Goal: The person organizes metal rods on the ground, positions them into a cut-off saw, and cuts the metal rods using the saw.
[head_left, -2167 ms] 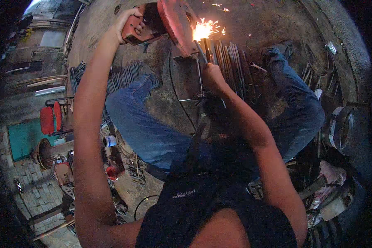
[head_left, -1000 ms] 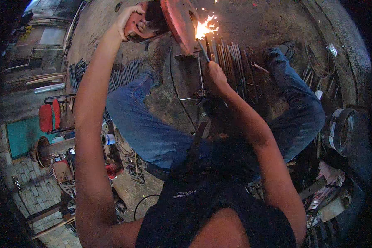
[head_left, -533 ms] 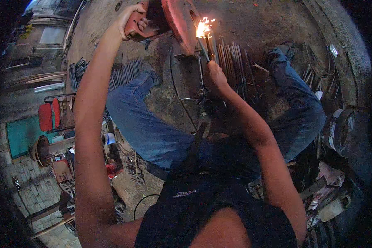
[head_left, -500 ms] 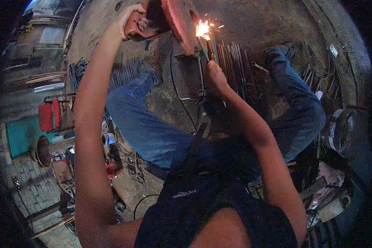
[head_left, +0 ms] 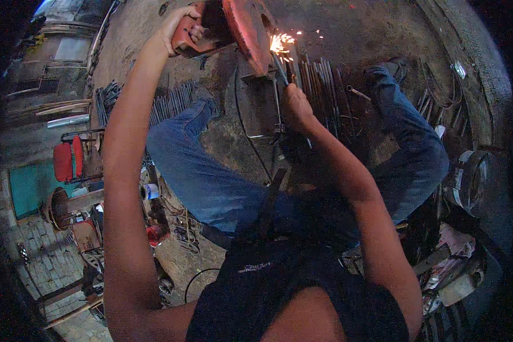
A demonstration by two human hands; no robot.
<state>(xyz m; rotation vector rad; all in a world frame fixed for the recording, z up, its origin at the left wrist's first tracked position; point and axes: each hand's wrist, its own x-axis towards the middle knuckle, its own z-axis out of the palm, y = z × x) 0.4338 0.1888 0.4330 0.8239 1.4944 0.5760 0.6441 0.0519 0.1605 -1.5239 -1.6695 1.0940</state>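
High in the view, my left hand (head_left: pixel 182 31) is closed around the red handle (head_left: pixel 183 41) of what looks like a cut-off saw. Its red guard (head_left: pixel 248 34) slants down just right of the handle. My right hand (head_left: pixel 297 105) grips a thin metal rod (head_left: pixel 280 68) whose far end meets the saw beside the guard. Bright sparks (head_left: pixel 281 43) fly from that end and hide the exact contact. Below the guard is a dark metal base (head_left: pixel 259 94), partly in shadow.
Several long rods (head_left: pixel 324 80) lie to the right of the saw. Many short rods (head_left: pixel 174 97) are lined up at the left, by my foot. A dark cable (head_left: pixel 242 122) curves along the floor. Coiled metal strip (head_left: pixel 470 182) stands at the right, and clutter lies at the left.
The spark burst is smaller, with some sparks scattered farther right. Both hands, the red guard and the rod stay in nearly the same places.
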